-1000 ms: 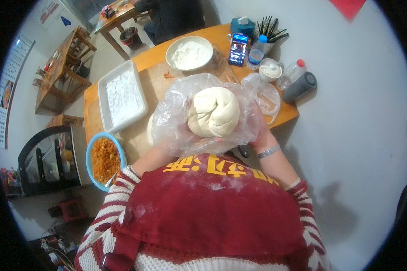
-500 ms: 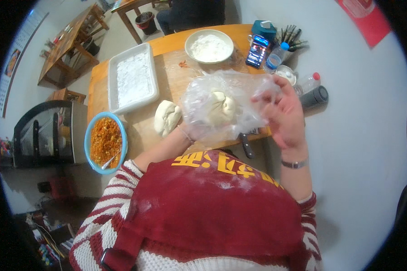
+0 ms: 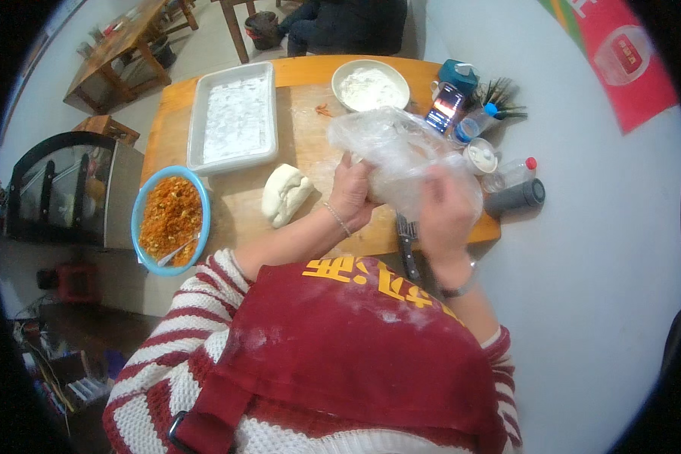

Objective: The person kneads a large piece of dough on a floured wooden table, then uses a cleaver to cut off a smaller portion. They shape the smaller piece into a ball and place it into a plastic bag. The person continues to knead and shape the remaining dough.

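Observation:
A clear plastic bag (image 3: 390, 140) is held above the board between my two hands. My left hand (image 3: 353, 193) grips its left side from below, fingers curled. The dough inside barely shows through the crumpled plastic. Smeared by motion, my right hand (image 3: 445, 216) is closed on the bag's right side. A folded lump of pale dough (image 3: 286, 195) rests on the board, left of my left hand. Below the bag lies a black-handled knife (image 3: 408, 253), near the table's front edge.
On the wooden table (image 3: 303, 72) stand a flour-dusted white tray (image 3: 269, 151), a bowl of flour (image 3: 371, 87) and a blue basin of orange filling (image 3: 168, 219) with a spoon. A phone (image 3: 445, 108), bottles (image 3: 477, 122) and a dark flask (image 3: 516, 198) crowd the right edge. Someone (image 3: 356, 30) sits beyond.
My right hand has gone from spread fingers to closed on the bag and moved inward. My left hand now shows, gripping the bag, and the dough in it is mostly hidden. The view has shifted slightly.

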`<state>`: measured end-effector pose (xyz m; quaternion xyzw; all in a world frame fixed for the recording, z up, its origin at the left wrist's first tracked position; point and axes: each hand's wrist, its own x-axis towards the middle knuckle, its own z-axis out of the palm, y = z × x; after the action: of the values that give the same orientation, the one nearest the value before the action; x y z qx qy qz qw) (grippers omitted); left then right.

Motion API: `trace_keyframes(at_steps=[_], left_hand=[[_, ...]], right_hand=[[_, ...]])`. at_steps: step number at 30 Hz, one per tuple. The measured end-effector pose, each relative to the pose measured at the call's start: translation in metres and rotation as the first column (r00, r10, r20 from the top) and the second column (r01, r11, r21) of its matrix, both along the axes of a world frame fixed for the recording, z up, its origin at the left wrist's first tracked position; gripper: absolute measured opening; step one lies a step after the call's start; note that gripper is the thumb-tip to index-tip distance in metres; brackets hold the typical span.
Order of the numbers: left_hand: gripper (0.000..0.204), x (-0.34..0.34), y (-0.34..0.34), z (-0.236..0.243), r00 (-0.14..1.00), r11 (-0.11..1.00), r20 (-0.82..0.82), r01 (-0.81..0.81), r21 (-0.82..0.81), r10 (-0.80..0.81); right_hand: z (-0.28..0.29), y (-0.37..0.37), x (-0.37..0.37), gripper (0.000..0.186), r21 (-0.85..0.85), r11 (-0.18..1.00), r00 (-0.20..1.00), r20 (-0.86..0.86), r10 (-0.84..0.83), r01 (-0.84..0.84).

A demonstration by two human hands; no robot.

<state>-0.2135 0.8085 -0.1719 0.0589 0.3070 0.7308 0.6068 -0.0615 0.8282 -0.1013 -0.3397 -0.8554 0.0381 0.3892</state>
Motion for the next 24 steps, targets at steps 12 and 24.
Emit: trace_keyframes(at_steps=[12, 24], left_hand=[[0.056, -0.013, -0.026, -0.002, 0.982, 0.982, -0.018, 0.188, 0.007, -0.188], [0.064, -0.010, -0.047, -0.010, 0.932, 0.984, -0.326, 0.119, -0.133, -0.157]], right_hand=[[-0.008, 0.035, 0.048, 0.040, -0.789, 0.453, 0.651, -0.605, -0.459, -0.414], [-0.018, 0.020, 0.009, 0.022, -0.534, 0.836, 0.894, -0.303, -0.329, 0.127]])
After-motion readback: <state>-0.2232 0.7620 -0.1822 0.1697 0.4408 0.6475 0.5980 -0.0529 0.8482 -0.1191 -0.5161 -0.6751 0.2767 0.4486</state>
